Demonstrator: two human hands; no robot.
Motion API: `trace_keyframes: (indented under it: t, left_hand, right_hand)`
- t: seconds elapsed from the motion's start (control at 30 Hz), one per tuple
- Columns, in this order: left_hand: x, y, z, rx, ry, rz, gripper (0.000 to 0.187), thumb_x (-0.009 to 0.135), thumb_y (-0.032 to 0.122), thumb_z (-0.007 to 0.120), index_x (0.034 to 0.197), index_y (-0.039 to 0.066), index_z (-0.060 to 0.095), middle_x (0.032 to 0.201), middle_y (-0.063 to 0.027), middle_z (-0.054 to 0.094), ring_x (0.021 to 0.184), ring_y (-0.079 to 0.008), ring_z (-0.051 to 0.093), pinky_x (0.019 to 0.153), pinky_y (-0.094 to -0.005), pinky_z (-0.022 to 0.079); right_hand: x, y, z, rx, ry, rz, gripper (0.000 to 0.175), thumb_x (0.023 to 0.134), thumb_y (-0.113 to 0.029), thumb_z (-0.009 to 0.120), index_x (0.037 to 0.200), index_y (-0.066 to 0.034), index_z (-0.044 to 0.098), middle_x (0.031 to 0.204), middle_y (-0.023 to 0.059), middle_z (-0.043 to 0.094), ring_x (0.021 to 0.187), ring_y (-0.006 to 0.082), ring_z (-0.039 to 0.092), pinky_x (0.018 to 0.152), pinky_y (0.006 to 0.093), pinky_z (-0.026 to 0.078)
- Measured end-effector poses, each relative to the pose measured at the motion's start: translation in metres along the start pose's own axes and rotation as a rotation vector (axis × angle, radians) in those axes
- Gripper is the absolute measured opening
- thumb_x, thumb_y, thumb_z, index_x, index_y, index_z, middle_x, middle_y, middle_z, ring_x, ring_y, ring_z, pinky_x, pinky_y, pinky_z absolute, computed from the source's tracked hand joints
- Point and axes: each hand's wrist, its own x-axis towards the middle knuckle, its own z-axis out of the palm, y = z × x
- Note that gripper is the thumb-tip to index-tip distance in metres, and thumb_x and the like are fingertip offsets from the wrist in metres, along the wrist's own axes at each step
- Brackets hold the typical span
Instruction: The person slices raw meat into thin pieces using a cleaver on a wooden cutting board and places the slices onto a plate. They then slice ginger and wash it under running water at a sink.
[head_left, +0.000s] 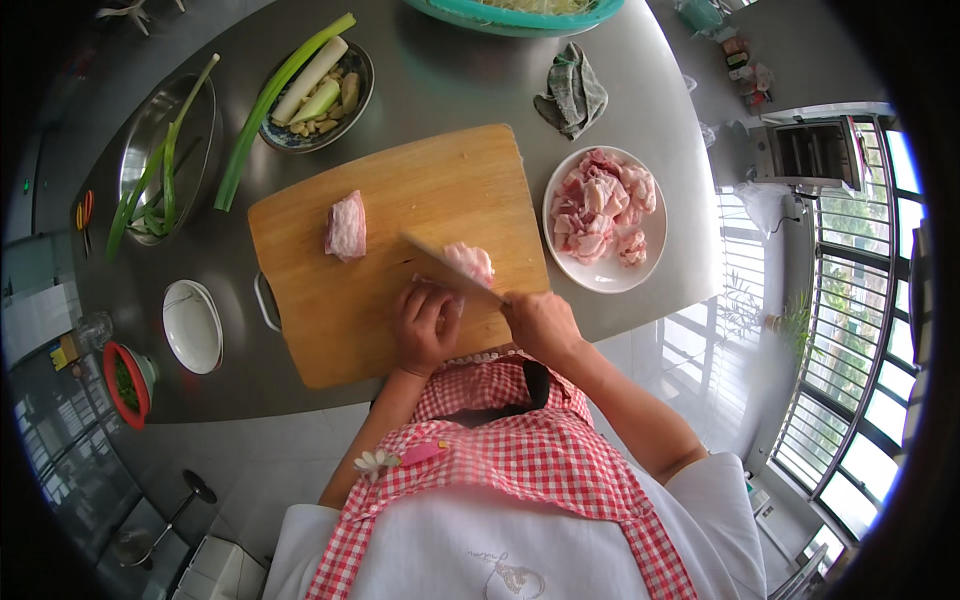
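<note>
My right hand (544, 321) grips the handle of a kitchen knife (454, 270), whose blade slants up and left over the wooden cutting board (397, 180). Under my left hand (429, 324), close beside the blade, a piece of raw meat (459, 304) is pressed to the board, mostly hidden by the fingers. Just beyond the blade lies a cut piece of meat (471, 261). Farther left on the board sits a thicker chunk of fatty meat (346, 226). To the board's right, a white plate (606, 281) holds a heap of raw meat pieces (596, 199).
Behind the board stand a patterned bowl (367, 82) with leek and garlic cloves, and a turquoise basin (517, 28). A crumpled cloth (571, 91) lies above the plate. At left are a steel bowl (202, 112) with green onion, white dishes (193, 330), scissors (85, 217) and a red-rimmed strainer (124, 412).
</note>
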Motion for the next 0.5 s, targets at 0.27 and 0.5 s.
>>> trace_keyframes:
  t: [0.27,0.5]
  left_hand:
    - [-0.006,0.002,-0.006,0.018,0.061,0.070,0.016,0.071,0.005,0.062,0.086,0.007,0.062,0.089,-0.0091,0.056,0.083,-0.0289,0.053,0.075,-0.0393,0.043]
    - [-0.014,-0.003,-0.007,0.118,-0.034,0.079,0.024,0.070,0.006,0.064,0.094,0.005,0.061,0.100,-0.0134,0.054,0.094,-0.0327,0.051,0.081,-0.0430,0.041]
  right_hand:
    - [-0.010,0.000,-0.009,0.135,0.172,-0.032,0.017,0.081,-0.020,0.051,0.081,-0.0041,0.057,0.068,0.0194,0.059,0.066,0.0357,0.058,0.059,0.0436,0.046]
    - [-0.022,-0.014,0.007,-0.046,0.062,-0.094,0.014,0.080,-0.017,0.050,0.089,-0.0081,0.058,0.073,0.0149,0.061,0.067,0.0323,0.060,0.059,0.0418,0.047]
